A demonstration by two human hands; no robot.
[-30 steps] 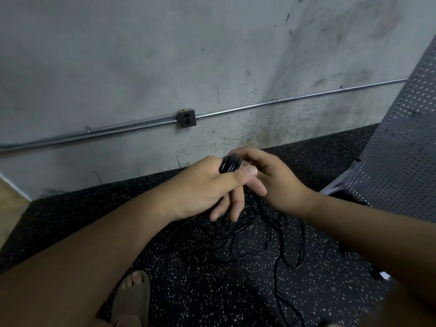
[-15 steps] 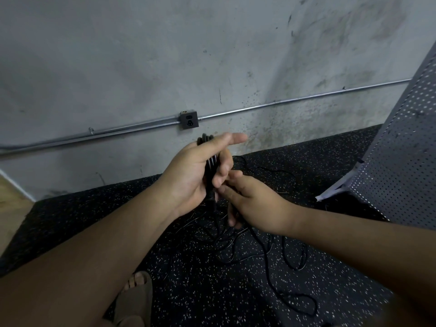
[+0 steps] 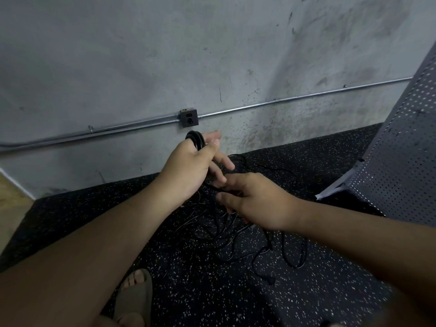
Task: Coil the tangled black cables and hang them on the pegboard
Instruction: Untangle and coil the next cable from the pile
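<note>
In the middle of the view, just below and in front of the wall outlet [image 3: 188,118], the left grip [image 3: 186,171] holds a coil [image 3: 194,138] of black cable. The thumb lies across the front, the fingers reach loosely to the right, and the tops of the loops stand out above the hand. Just near and right of it, almost touching its fingertips, the right grip [image 3: 259,201] is curled, thumb forward and fingers bent, round a strand of the tangled cables [image 3: 236,234] where it rises toward the coil. How the strand runs inside the palm is hidden.

The rest of the tangle lies under both hands on the floor [image 3: 212,298] — black rubber flecked with white — in thin loops that spread to the near right, one end finishing in a small plug [image 3: 271,280].

At the right edge the pegboard [image 3: 401,161] leans, a grey perforated sheet well apart from the coil, with its lower corner on the floor. Along the far side runs a stained concrete wall [image 3: 141,55] carrying a metal conduit [image 3: 295,98] that passes through the outlet box. At the near left a sandalled foot [image 3: 135,293] rests on the rubber, and a strip of pale wooden flooring [image 3: 11,208] shows at the far left edge.
</note>
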